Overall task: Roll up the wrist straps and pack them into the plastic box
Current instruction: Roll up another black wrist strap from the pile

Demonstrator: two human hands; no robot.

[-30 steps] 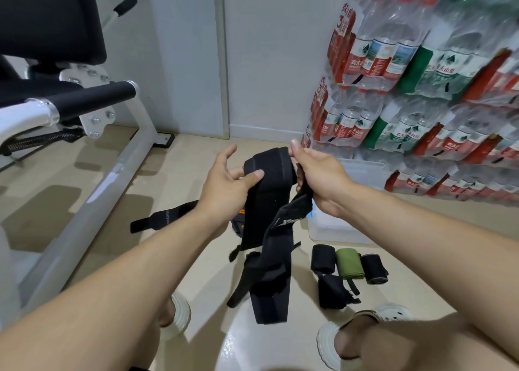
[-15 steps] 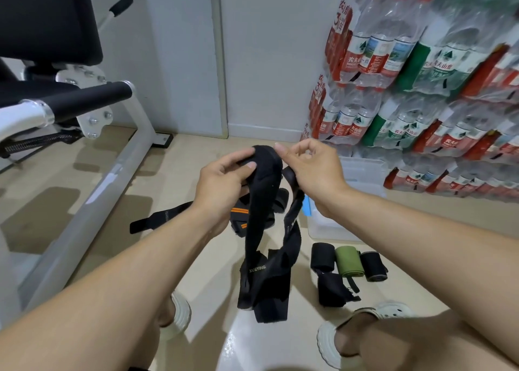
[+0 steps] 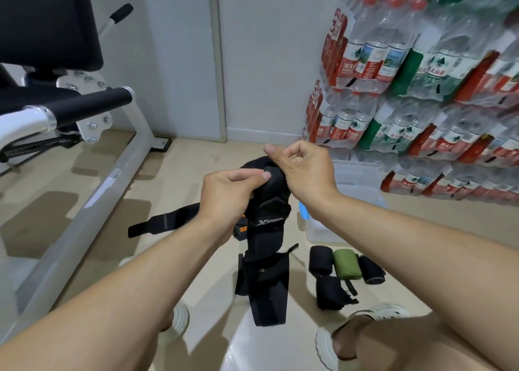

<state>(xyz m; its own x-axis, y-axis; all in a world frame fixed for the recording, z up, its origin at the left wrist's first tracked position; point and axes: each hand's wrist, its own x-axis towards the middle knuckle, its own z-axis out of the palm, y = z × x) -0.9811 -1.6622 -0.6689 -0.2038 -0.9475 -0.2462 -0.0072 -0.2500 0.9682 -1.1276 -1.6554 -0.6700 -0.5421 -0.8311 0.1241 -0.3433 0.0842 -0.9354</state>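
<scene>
Black fabric wrist strap (image 3: 266,258) held up mid-air over the floor, top end bunched between both hands, tail hanging down. Left hand (image 3: 227,193) grips the top, fingers curled, thumb pressed on it. Right hand (image 3: 303,171) pinches the upper edge; 0.5 s ago it sat slightly left, strap top looped taller. Clear plastic box (image 3: 356,185) on floor, far right of the strap. Three rolled straps, black, green, black (image 3: 346,264), lie near right.

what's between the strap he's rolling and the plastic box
Nothing visible. Both hands, left hand and right hand, hold the black wrist strap in the air; the clear plastic box sits behind the right forearm.
</scene>
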